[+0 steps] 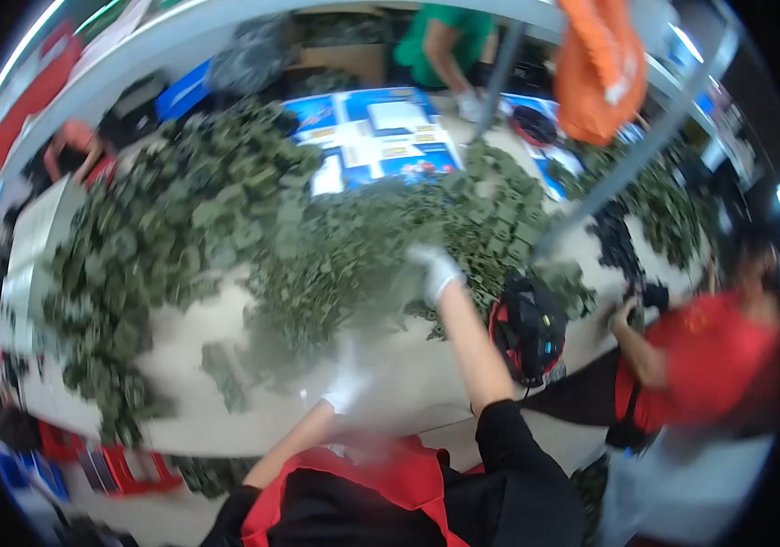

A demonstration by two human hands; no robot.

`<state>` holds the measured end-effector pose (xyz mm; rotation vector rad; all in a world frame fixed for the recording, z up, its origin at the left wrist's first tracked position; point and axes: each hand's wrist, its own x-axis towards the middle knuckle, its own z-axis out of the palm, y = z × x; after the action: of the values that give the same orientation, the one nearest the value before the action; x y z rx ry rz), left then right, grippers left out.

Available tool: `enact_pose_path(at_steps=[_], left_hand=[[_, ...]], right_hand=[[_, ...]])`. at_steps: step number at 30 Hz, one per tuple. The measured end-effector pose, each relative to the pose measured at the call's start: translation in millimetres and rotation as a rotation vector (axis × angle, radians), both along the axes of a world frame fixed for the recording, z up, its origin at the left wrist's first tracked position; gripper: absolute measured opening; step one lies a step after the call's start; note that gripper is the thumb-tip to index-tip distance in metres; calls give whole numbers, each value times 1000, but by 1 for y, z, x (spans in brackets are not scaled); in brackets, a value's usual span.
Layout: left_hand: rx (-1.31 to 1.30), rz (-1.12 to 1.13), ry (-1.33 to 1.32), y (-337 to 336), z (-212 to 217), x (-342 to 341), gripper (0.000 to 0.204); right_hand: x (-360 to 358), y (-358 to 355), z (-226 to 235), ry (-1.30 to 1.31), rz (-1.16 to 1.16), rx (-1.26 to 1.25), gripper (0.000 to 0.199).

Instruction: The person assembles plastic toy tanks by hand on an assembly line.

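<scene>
A heap of green leaves (226,219) covers the pale table (408,383), thickest at my far left. My left hand (346,387), in a white glove, hovers low over bare tabletop just short of the leaves; it is too blurred to tell whether it is open or closed. My right hand (434,270), also gloved, reaches into the pile, fingers curled among leaves. Beyond lie flat blue-and-white boxes (381,132). An orange bag (598,68) hangs upper right.
</scene>
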<state>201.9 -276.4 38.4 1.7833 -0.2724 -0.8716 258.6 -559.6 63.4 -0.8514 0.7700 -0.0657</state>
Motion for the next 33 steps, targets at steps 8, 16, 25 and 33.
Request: enact_pose_path(at_steps=[8,16,25,33], left_hand=[[373,275,4,120,-31,-48,77],[852,810,-630,189,-18,-17,61],[930,688,-584,219,-77,70,97],[-602,784,33,174,25,53,61]], right_hand=[[18,-284,-11,-230,-454,-29,47],[24,-250,-37,128,-482,7,31],[-46,-13,-155,-285,396,6,20],[-95,254,12,-71,637,-451,58]])
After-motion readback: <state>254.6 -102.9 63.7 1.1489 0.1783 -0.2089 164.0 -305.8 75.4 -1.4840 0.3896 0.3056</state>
